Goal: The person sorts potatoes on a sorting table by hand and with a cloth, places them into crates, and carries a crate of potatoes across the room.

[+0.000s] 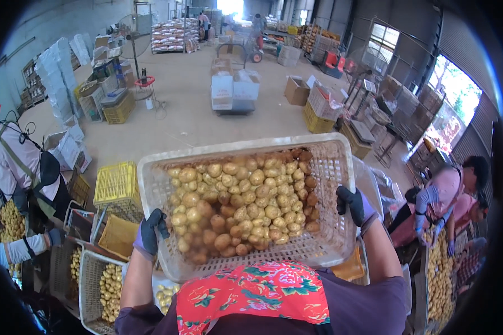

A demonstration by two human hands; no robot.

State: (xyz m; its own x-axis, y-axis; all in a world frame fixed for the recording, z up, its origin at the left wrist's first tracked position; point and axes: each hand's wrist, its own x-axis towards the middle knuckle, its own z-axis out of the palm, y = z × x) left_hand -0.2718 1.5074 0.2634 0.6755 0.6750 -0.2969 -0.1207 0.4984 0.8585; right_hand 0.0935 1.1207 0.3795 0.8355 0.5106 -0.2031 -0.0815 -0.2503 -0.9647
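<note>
A large white slatted plastic crate point(243, 146) is held up in front of my chest, tilted so its inside shows. Many potatoes point(243, 201) lie in it, mostly pale yellow, with browner ones at the lower left and along the right side. My left hand point(153, 232), in a dark-palmed purple glove, grips the crate's left wall. The same kind of glove covers my right hand point(354, 207), shut on the right wall near the rim. The crate's lower edge meets my red floral apron point(251, 289). My fingertips are partly hidden by the crate walls.
Another white crate point(86, 284) with potatoes stands at lower left, near a yellow crate point(116, 184). A co-worker point(21, 163) stands at left; others point(440, 197) sort potatoes at right. Ahead are a loaded cart point(234, 90), cardboard boxes point(296, 90) and stacked sacks point(167, 35).
</note>
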